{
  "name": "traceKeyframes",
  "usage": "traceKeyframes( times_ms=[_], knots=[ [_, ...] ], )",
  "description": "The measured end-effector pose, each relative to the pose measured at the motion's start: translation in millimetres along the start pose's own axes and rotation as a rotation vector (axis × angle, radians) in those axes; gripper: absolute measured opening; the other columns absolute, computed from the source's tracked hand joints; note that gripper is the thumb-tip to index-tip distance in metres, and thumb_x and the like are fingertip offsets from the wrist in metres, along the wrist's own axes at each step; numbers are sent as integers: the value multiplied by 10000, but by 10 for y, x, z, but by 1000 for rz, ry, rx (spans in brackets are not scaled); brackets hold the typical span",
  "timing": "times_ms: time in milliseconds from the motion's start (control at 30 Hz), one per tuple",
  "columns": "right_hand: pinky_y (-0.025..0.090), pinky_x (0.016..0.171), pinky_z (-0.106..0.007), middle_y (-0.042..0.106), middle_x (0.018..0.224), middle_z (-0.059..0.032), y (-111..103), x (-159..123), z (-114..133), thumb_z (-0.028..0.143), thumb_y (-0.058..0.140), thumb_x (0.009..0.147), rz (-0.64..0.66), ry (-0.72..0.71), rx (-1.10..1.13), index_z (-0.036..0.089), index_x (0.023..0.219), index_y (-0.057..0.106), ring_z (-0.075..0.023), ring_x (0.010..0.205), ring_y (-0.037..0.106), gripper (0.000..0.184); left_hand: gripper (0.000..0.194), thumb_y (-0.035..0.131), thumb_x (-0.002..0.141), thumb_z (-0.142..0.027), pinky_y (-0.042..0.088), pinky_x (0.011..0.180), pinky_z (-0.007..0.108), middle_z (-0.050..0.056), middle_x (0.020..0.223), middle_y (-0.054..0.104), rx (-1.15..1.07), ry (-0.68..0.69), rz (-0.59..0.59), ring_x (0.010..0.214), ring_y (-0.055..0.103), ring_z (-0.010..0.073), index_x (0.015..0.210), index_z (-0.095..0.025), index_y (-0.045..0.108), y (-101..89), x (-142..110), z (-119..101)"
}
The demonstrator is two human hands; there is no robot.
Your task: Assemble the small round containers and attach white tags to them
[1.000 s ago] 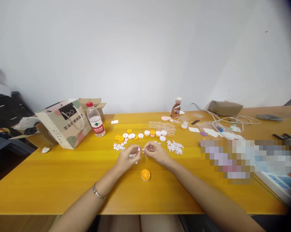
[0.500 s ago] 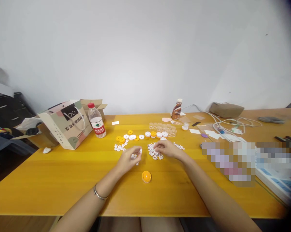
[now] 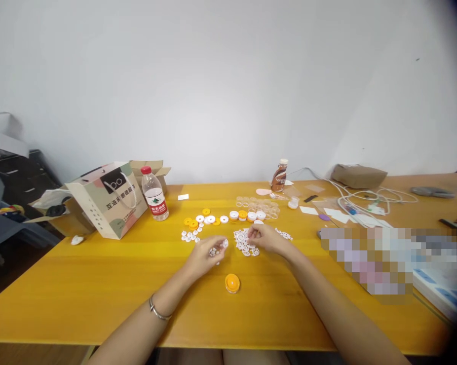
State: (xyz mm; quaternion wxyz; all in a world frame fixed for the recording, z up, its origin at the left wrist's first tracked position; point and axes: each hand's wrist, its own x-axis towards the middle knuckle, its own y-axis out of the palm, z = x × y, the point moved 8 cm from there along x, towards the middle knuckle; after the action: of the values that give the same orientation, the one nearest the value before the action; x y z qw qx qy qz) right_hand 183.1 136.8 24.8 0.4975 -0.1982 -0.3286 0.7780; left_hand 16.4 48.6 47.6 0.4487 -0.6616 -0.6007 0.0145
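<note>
My left hand (image 3: 203, 257) is closed, pinching a small white openwork plastic piece (image 3: 225, 244) between thumb and fingertips. Under its palm lie small white parts (image 3: 214, 251), partly covered by the hand. To the right, my right hand (image 3: 268, 238) has its thumb and fingers pressed together at the edge of a pile of white openwork pieces (image 3: 245, 249). Whatever is between those fingertips is too small to make out. Nearer to me, a round yellow and white cup-like part (image 3: 232, 283) sits on the table below both hands.
Behind the hands stand yellow discs (image 3: 193, 224), white discs (image 3: 224, 219) and clear rings (image 3: 268, 207). A water bottle (image 3: 155, 195) and paper bag (image 3: 110, 203) are at left. A brown bottle (image 3: 279, 176), white cables (image 3: 340, 195) and paper slips are at right.
The white piece in my left hand now shows more fully. My right hand stays at the pile with its fingers a little more bunched. The whole view has shifted slightly.
</note>
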Motion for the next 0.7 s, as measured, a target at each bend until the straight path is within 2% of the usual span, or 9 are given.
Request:
traceKeyframes(
  times_ms=[133, 267, 400, 467, 567, 633, 700],
  knots=[
    [406, 545, -229, 588, 638, -16, -10, -72, 236, 350, 578, 709, -15, -74, 130, 146, 712, 571, -123, 593, 531, 204, 243, 513, 790, -226, 492, 729, 238, 45, 876, 655, 46, 70, -28, 737, 604, 121, 1021, -170, 564, -24, -4, -84],
    [432, 599, -234, 601, 711, -15, 212, -177, 546, 438, 605, 687, 94, -198, 415, 153, 800, 557, -117, 648, 551, 310, 244, 508, 805, -240, 498, 705, 228, 47, 868, 659, 77, 132, -56, 735, 608, 120, 1034, -168, 554, -24, -20, -146],
    [439, 602, -238, 602, 677, -14, 413, -204, 627, 446, 620, 669, 128, -181, 546, 150, 758, 541, -111, 626, 559, 319, 223, 491, 821, -233, 498, 689, 220, 44, 872, 659, 88, 152, -57, 716, 606, 112, 1028, -176, 551, -1, -24, -168],
    [445, 601, -243, 605, 668, -15, 421, -182, 594, 443, 624, 661, 129, -156, 571, 149, 752, 540, -114, 623, 566, 318, 234, 488, 827, -246, 497, 696, 224, 40, 870, 655, 84, 143, -48, 721, 604, 113, 1046, -181, 539, 7, -23, -162],
    [459, 612, -253, 606, 673, -14, 217, -120, 452, 420, 638, 644, 81, -112, 563, 150, 749, 549, -123, 629, 575, 303, 277, 506, 822, -298, 488, 742, 250, 52, 903, 641, 85, 117, -59, 780, 599, 131, 1072, -177, 521, -27, -19, -142],
    [464, 630, -258, 606, 676, -13, -40, -81, 293, 386, 628, 652, 26, -84, 491, 147, 748, 568, -123, 628, 574, 265, 276, 497, 827, -324, 477, 750, 259, 59, 895, 632, 97, 100, -56, 791, 591, 139, 1051, -168, 534, -63, -16, -137],
    [461, 637, -249, 616, 697, -19, -337, -55, 60, 325, 594, 677, -50, -18, 360, 143, 742, 585, -123, 640, 574, 192, 261, 468, 842, -339, 467, 734, 252, 56, 855, 626, 110, 98, 9, 766, 582, 135, 1008, -159, 558, -62, -12, -155]
  ],
)
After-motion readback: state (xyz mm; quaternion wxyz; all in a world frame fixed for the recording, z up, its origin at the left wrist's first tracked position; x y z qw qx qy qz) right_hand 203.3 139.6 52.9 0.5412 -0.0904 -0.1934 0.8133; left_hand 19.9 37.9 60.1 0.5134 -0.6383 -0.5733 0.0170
